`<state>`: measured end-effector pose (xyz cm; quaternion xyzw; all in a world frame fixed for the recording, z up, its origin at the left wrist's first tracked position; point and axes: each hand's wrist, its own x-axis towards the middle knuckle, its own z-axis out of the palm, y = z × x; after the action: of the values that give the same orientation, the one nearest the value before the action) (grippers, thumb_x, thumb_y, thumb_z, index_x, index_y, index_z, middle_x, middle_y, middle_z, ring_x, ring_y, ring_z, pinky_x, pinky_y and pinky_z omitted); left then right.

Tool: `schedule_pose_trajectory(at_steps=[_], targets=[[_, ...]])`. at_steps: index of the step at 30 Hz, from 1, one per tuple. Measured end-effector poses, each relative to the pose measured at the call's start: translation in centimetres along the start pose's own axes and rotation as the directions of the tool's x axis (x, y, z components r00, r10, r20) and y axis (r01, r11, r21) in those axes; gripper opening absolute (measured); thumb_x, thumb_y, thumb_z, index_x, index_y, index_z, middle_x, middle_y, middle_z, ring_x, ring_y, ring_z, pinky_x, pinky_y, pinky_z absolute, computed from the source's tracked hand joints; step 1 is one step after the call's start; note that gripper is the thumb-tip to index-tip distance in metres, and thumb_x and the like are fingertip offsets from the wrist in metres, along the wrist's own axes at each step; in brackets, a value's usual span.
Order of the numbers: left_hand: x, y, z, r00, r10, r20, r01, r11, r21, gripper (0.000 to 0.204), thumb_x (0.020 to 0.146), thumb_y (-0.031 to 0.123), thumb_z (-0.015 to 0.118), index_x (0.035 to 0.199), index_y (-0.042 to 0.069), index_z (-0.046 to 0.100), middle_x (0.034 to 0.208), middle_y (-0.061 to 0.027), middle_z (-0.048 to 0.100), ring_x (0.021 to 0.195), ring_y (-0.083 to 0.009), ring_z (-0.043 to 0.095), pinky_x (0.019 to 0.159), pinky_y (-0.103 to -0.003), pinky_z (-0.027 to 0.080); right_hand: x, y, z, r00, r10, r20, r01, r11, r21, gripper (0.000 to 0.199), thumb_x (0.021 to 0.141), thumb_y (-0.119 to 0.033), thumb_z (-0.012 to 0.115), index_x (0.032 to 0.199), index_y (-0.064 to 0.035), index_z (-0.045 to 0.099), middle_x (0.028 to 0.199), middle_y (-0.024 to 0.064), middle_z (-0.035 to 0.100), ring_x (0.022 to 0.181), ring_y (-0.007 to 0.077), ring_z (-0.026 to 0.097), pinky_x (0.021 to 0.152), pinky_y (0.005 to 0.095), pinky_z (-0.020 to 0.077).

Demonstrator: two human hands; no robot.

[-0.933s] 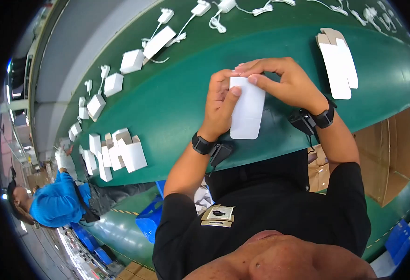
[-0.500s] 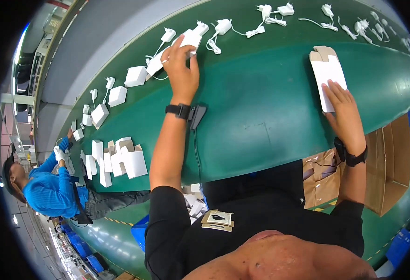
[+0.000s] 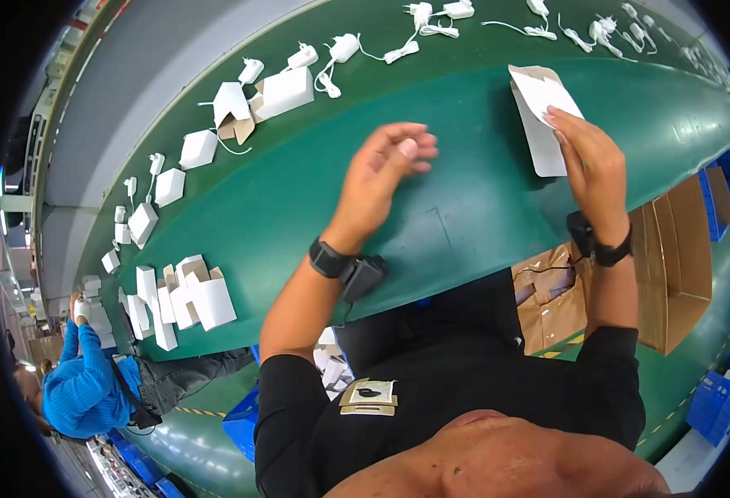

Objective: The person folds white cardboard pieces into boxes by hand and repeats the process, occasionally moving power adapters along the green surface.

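Black short-sleeved shirt, chest badge [image 3: 369, 393], black wristbands on both wrists.

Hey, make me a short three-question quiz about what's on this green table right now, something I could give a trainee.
1. True or false: the right hand is lifting a flat white carton blank off the stack of blanks.
2. What is the left hand holding?
A. a white charger
B. nothing
C. a folded box
3. Fill in: the white chargers with cables lie along the ___ edge of the green table, seen from the worker.

Key
1. True; its fingers rest on the top blank, which is raised at one end.
2. B; it hovers open above the table.
3. Far.
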<state>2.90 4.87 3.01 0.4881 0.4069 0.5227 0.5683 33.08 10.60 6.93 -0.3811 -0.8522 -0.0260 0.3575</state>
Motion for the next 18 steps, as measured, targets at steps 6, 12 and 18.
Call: schedule_pose_trajectory(at_steps=[6, 12, 18], targets=[[0.4, 0.3, 3.9, 0.987, -0.068, 0.147, 0.150, 0.724, -0.673, 0.078, 0.097, 0.064, 0.046, 0.143, 0.001, 0.041, 0.137, -0.0176, 0.054, 0.123, -0.0284, 0.057, 0.105, -0.041, 0.046, -0.5, -9.7, 3.9, 0.960, -0.254, -0.121, 0.281, 0.830, 0.481, 0.017, 0.092, -0.003, 0.061, 0.107, -0.0011, 0.069, 0.107, 0.0156, 0.072, 0.097, 0.0329, 0.070, 0.085, 0.0382, 0.0552], [-1.1, 0.3, 1.6, 0.975, 0.026, 0.222, 0.088, 0.869, -0.487, 0.092, 0.090, 0.072, 0.051, 0.147, 0.001, 0.035, 0.138, -0.0195, 0.052, 0.122, -0.0310, 0.057, 0.102, -0.044, 0.048, 1.8, -7.9, 4.8, 0.996, -0.094, 0.005, 0.056, 0.641, 0.765, 0.013, 0.095, -0.014, 0.062, 0.100, -0.0026, 0.066, 0.084, 0.0091, 0.068, 0.076, 0.0168, 0.065, 0.072, 0.0264, 0.0504], [-1.3, -1.4, -0.4, 0.948, 0.043, 0.316, 0.037, 0.970, -0.241, 0.087, 0.091, 0.059, 0.061, 0.151, 0.006, 0.028, 0.137, -0.0213, 0.052, 0.121, -0.0311, 0.058, 0.100, -0.044, 0.050, 8.0, -5.0, 4.1, 0.694, -0.047, 0.719, -0.476, 0.720, 0.506, 0.030, 0.088, -0.019, 0.074, 0.110, -0.0056, 0.058, 0.068, -0.0028, 0.053, 0.062, 0.0028, 0.044, 0.056, 0.0221, 0.0332]])
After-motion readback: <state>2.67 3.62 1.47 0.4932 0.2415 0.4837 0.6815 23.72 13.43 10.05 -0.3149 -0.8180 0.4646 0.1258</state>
